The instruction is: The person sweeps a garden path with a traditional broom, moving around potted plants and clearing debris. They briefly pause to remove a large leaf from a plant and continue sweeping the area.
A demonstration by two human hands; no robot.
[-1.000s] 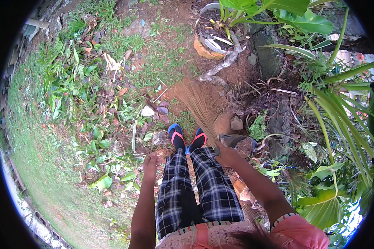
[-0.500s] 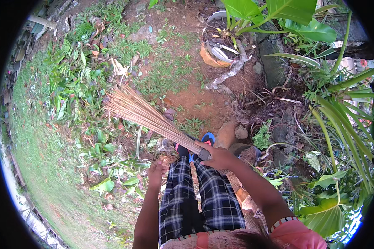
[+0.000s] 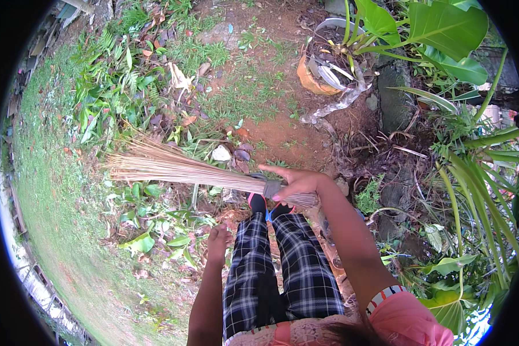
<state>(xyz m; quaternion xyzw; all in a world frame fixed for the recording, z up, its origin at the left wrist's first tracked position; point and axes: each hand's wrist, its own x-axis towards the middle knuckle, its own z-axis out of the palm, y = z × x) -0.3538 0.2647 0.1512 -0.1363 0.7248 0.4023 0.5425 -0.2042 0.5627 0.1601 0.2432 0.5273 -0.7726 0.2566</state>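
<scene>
A stick broom [image 3: 196, 173] of thin tan ribs lies across the front of my legs. Its bristles fan out to the left, and a grey band binds it near the butt end. My right hand [image 3: 299, 183] grips it at that band, thumb on the near side and index finger stretched out along the far side. Beside my left leg hangs my left hand [image 3: 217, 239], fingers loosely bent and somewhat apart, with nothing visible in it. Below the broom are my feet in dark socks and flip-flops, partly hidden by the broom and the right hand.
Leafy cuttings and dry leaves [image 3: 127, 98] lie in a heap at the left, with grass beyond. A broken orange pot [image 3: 317, 81] with a large-leaved plant stands far right. Stones [image 3: 395, 104] edge a bed of long-leaved plants [image 3: 473, 202] at the right.
The broom has swung from a slant to nearly level, its bristles moving left and nearer. My right hand has shifted slightly right and farther away. The left hand stays almost in place.
</scene>
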